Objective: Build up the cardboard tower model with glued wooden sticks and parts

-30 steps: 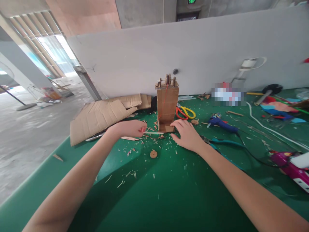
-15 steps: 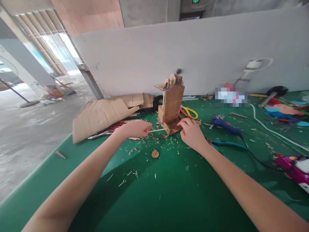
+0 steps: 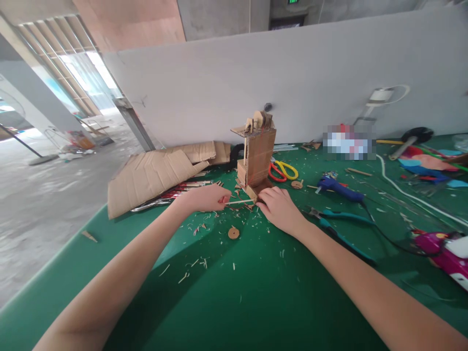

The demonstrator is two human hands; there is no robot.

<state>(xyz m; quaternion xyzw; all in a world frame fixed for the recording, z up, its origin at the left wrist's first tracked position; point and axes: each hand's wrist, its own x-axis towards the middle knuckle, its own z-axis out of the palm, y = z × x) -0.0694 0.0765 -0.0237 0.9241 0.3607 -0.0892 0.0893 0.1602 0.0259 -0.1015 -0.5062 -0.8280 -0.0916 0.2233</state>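
Note:
My left hand point(image 3: 215, 197) is closed around one end of a thin wooden stick point(image 3: 239, 202). The stick points right, its far end against the low front corner of a cardboard model point(image 3: 260, 158). That model stands upright, a tall box on a base with small cardboard discs on top. On the base's front edge rests my right hand point(image 3: 277, 204), its fingers curled over the cardboard beside the stick's tip; the fingertips are partly hidden. A small cardboard disc point(image 3: 233, 233) lies on the green table in front.
Folded cardboard point(image 3: 157, 178) lies left over several sticks. Scissors with red and yellow handles point(image 3: 287, 170) are behind my right hand. Rightward lie a blue glue gun point(image 3: 340, 189), teal-handled pliers point(image 3: 345, 217) and a magenta object point(image 3: 435, 246). Scraps litter the table point(image 3: 219, 312).
My right hand has moved left along the base to its front corner, near the stick's tip. A second cardboard disc now shows beside the scissors. My left hand still holds the stick.

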